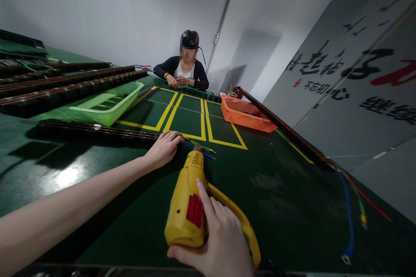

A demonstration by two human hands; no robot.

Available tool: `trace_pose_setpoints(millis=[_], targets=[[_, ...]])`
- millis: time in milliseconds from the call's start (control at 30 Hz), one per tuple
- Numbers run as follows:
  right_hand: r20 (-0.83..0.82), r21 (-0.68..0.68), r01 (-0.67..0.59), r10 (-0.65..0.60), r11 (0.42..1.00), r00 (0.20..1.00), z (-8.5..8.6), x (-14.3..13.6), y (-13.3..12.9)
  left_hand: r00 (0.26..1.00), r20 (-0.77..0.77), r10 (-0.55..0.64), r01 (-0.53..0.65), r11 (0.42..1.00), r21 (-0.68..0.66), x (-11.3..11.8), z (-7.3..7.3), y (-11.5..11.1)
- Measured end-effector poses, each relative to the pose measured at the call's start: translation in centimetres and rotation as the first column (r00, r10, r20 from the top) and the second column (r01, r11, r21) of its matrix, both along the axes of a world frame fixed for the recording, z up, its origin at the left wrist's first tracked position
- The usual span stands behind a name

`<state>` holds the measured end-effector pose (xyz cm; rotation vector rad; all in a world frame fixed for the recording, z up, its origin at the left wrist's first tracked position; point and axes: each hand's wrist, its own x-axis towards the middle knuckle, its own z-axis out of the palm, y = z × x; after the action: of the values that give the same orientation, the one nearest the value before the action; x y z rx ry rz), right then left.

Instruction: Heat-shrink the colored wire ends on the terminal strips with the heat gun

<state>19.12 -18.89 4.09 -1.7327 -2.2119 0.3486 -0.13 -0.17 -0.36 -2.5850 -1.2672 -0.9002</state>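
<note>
My right hand [221,229] is wrapped round a yellow heat gun [185,201] near the front edge of the green table. The gun's metal nozzle points away from me, at coloured wires [204,148] with metal lugs. Those wires come from the end of a long dark busbar strip [107,132] lying across the table. My left hand [166,147] has its fingers closed over that end of the strip, left of the nozzle. Blue, green, yellow and red show among the wires.
A green basket [113,114] stands at left beside more long strips [68,91]. An orange basket [248,123] is at right, near another strip [286,130] with hanging wires [349,212]. Across the table sits a person [185,67], hands on a dark part.
</note>
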Motion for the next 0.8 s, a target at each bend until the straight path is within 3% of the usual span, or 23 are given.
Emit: trace_pose_setpoints(millis=[367,800], targets=[[0.017,0.101,-0.02,0.019,0.995,1.0,-0.2,-2.5,0.5,1.0,0.01,0.0,0.0,1.0,-0.017,-0.3,-0.4,0.6],[-0.038,-0.088,-0.006,0.003,0.996,0.999,0.3,1.2,0.2,1.0,-0.01,0.025,-0.026,0.999,-0.031,-0.2,-0.2,0.0]])
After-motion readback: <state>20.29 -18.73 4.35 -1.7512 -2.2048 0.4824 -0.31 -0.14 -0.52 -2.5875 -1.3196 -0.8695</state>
